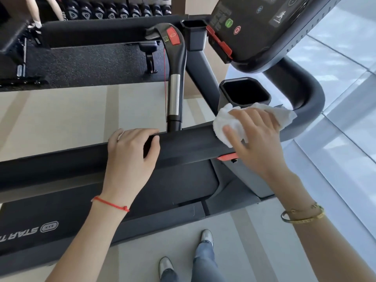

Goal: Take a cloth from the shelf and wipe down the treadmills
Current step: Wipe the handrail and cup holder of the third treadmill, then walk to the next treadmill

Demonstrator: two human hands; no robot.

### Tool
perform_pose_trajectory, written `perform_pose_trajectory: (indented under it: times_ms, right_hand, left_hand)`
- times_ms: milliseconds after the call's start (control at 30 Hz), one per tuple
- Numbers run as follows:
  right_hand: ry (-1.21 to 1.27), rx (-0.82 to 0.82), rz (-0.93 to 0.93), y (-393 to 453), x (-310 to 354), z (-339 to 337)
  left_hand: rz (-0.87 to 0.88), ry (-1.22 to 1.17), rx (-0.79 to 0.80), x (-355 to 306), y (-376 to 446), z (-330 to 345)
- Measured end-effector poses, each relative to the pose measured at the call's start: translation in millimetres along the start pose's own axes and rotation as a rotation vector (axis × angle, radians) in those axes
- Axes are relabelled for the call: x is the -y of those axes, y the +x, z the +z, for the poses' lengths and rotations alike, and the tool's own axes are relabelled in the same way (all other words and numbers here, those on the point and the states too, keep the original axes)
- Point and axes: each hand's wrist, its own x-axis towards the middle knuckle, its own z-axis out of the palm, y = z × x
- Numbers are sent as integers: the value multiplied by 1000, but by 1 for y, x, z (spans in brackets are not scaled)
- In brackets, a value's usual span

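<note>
head | right hand (254,139) grip: fingers spread flat, pressing white cloth (227,127) onto treadmill (183,180) side rail (193,141), just below cup holder (245,93) | left hand (132,151) grip: fingers curled over the same rail, well left of cloth | console (264,23) upper right | person's shoes (206,238) on floor (61,110)

Treadmill (61,231) on pale floor (264,251); white cloth (230,127) on its handrail (187,143).
</note>
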Motion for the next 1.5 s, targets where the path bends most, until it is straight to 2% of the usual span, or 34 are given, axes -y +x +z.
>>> perform_pose_trajectory:
  times_ms: [333,533,633,767,900,1000,1500]
  right_hand:
    - [69,36,-209,-14,80,36]
    - [91,-89,-275,-21,89,35]
    - [185,-94,-322,-35,96,31]
    - [314,56,-377,-62,96,28]
    - [476,279,-329,-83,92,28]
    - [563,386,-306,-97,90,32]
    - [696,818,-531,-170,167,65]
  left_hand:
    - [31,3,46,15,-22,-21]
    - [4,0,-29,14,-47,-33]
    - [-48,-7,-78,9,-65,-40]
    - [-129,0,-110,-3,-101,-46]
    - [-270,41,-119,-11,-148,-49]
    - [-386,45,-139,-18,-185,-48]
    - [-947,191,-284,-44,-357,-76]
